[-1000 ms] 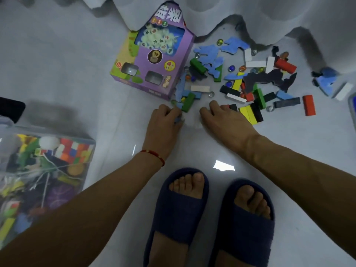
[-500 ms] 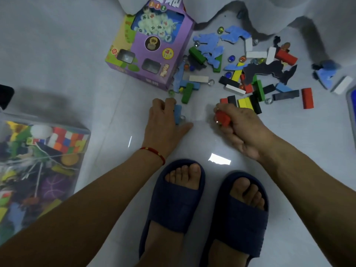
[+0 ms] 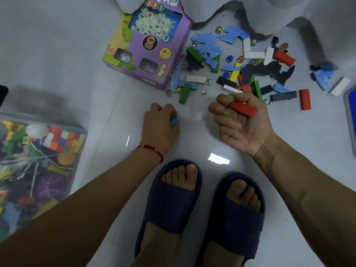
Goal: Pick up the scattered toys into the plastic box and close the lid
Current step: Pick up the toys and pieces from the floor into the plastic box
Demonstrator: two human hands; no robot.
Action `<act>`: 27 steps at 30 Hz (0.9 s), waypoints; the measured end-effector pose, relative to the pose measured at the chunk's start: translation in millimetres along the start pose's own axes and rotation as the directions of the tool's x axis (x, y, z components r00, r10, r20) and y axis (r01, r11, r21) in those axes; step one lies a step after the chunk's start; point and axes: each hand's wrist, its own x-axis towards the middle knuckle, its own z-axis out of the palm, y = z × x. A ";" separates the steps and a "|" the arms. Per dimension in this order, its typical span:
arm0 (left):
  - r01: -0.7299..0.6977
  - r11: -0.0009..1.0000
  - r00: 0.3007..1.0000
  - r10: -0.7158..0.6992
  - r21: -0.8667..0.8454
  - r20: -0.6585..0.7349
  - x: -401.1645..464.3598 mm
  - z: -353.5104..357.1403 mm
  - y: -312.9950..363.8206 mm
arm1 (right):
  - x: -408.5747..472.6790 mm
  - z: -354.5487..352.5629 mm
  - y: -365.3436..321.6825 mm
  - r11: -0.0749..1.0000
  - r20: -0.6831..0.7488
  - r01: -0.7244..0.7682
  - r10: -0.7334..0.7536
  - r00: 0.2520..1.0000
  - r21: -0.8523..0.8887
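A clear plastic box (image 3: 81, 132), full of colourful toys, stands open at the left. Scattered blocks, foam pieces and marbles (image 3: 235, 74) lie on the floor ahead. My right hand (image 3: 238, 122) is turned palm up just before the pile; its curled fingers hold a red block (image 3: 243, 110) and two marbles. My left hand (image 3: 160, 125) rests knuckles up on the floor and grips a small blue piece (image 3: 174, 121).
A purple toy carton (image 3: 148, 47) lies beside the pile. A white curtain (image 3: 289, 10) hangs over the far edge of the toys. A blue lid edge (image 3: 350, 116) shows at the far right. My feet in dark slippers (image 3: 198, 209) stand below my hands.
My right hand picked a red block and marbles off the floor and turned palm up. My left hand closed round a blue piece and drew back slightly.
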 end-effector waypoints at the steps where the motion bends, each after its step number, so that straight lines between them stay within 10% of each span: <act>1: 0.014 1.000 1.000 -0.014 0.003 0.017 1.5 -0.5 -0.4 | 0.1 -1.9 -0.3 1.000 0.008 0.005 -0.005 1.000 0.015; 11: -0.044 0.999 0.993 0.040 0.028 0.110 3.6 -5.6 6.7 | 4.2 15.5 -24.1 0.880 -0.435 0.069 -0.299 0.849 -0.470; 15: 0.115 0.974 0.990 -0.097 -0.196 0.097 7.0 -10.0 8.7 | 13.0 15.0 -29.0 0.179 -0.292 -0.247 -0.768 0.570 -0.952; 18: 0.323 0.848 0.947 -0.288 -0.421 0.145 15.1 -19.3 11.3 | 13.0 1.9 -34.5 -0.297 -0.001 -0.476 -0.848 0.530 -0.828; 27: -0.042 0.999 0.997 0.041 -0.013 -0.065 48.8 -11.7 28.4 | 18.9 -14.5 -43.1 -0.459 0.045 -0.489 -0.762 0.646 -0.741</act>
